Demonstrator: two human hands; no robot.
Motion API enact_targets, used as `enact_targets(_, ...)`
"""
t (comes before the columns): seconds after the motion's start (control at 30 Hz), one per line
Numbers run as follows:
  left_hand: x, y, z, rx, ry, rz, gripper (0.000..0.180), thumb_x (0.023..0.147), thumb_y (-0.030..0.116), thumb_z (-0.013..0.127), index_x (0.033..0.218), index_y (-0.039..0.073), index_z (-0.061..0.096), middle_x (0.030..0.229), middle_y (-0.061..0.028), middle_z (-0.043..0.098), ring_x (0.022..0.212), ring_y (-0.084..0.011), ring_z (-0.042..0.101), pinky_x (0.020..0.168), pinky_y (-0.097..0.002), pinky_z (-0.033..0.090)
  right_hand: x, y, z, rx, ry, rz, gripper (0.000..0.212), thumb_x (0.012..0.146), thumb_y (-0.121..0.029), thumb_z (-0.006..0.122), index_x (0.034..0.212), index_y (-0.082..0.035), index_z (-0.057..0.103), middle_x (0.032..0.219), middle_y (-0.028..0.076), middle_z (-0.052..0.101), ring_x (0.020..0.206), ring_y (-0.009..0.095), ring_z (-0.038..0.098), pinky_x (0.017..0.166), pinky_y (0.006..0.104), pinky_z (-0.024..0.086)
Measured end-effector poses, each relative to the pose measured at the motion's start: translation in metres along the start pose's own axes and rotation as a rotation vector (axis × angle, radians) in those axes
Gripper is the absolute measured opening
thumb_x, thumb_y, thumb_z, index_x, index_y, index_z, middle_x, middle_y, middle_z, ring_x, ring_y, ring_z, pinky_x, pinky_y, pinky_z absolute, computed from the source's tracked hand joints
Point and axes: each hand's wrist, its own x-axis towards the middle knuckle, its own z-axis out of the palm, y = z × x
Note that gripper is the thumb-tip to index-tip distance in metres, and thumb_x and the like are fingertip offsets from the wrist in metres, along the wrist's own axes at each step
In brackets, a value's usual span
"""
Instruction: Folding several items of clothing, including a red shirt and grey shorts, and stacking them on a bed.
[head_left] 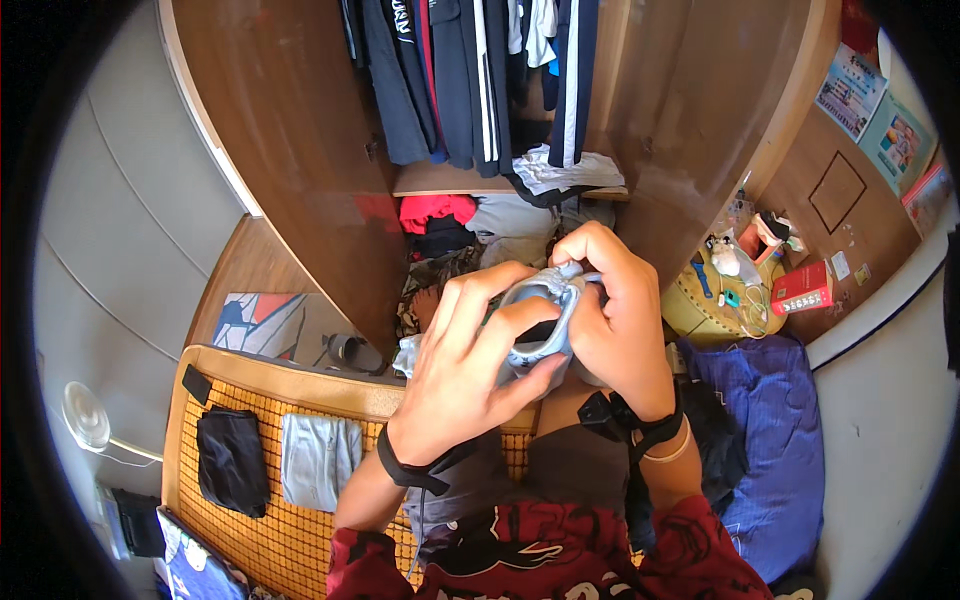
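Both my hands hold a small light blue-grey piece of cloth above my lap; its band is spread into a round opening. My left hand grips the near left side, with the thumb along the rim and a finger bent over the opening. My right hand pinches the far right edge between thumb and fingers. The cloth's lower part is hidden behind the hands, so whether it is a sock or another small garment cannot be made out.
Folded black clothing and folded light grey-blue clothing lie on the bamboo mat at left. Ahead stands an open wardrobe with hanging trousers and piled clothes. At right are a cluttered yellow stool and blue bedding.
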Motion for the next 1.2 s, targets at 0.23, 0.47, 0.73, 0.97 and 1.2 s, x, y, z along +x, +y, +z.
enact_targets(0.23, 0.001, 0.002, 0.004, -0.033, 0.013, -0.065, 0.065, 0.072, 0.005, 0.091, 0.130, 0.007, 0.062, 0.135, -0.0201, 0.061, 0.117, -0.0396, 0.061, 0.099, -0.0477, 0.051, -0.006, 0.004, 0.001, 0.010, 0.000, 0.045, 0.035, 0.074, 0.017, 0.043, 0.101, 0.000, 0.059, 0.088, 0.020, 0.060, 0.078, 0.037, 0.062, 0.073, 0.0388, 0.051)
enact_targets(0.47, 0.002, 0.003, 0.007, 0.024, 0.016, -0.033, 0.059, 0.077, 0.010, 0.087, 0.131, 0.008, 0.064, 0.133, -0.0175, 0.060, 0.112, -0.0399, 0.062, 0.094, -0.0466, 0.054, -0.006, -0.003, -0.003, -0.011, -0.043, 0.073, 0.034, 0.077, 0.016, 0.042, 0.103, 0.001, 0.058, 0.089, 0.020, 0.061, 0.079, 0.035, 0.064, 0.075, 0.0385, 0.052)
enact_targets(0.73, 0.004, 0.005, 0.001, -0.016, -0.014, -0.082, 0.062, 0.076, 0.008, 0.087, 0.134, 0.007, 0.064, 0.131, -0.0168, 0.061, 0.111, -0.0397, 0.062, 0.095, -0.0469, 0.054, -0.008, -0.002, 0.001, -0.010, -0.036, 0.062, 0.038, 0.078, 0.016, 0.043, 0.108, 0.000, 0.058, 0.093, 0.022, 0.064, 0.083, 0.038, 0.066, 0.078, 0.0390, 0.053)
enact_targets(0.97, 0.007, -0.006, -0.003, -0.317, -0.102, -0.188, 0.056, 0.081, 0.003, 0.083, 0.134, 0.009, 0.066, 0.125, -0.0146, 0.063, 0.113, -0.0357, 0.063, 0.095, -0.0433, 0.053, -0.006, 0.003, 0.003, -0.016, -0.056, 0.051, 0.038, 0.077, 0.016, 0.044, 0.110, 0.000, 0.057, 0.093, 0.024, 0.063, 0.086, 0.043, 0.065, 0.080, 0.0419, 0.053)
enact_targets(1.2, -0.002, -0.025, 0.006, -0.379, -0.171, -0.220, 0.051, 0.081, 0.000, 0.081, 0.130, 0.007, 0.066, 0.114, -0.0142, 0.066, 0.103, -0.0348, 0.067, 0.091, -0.0407, 0.053, -0.010, 0.010, 0.005, -0.133, -0.160, 0.054, 0.034, 0.075, 0.015, 0.048, 0.106, -0.001, 0.052, 0.088, 0.024, 0.060, 0.084, 0.047, 0.062, 0.075, 0.0475, 0.052)
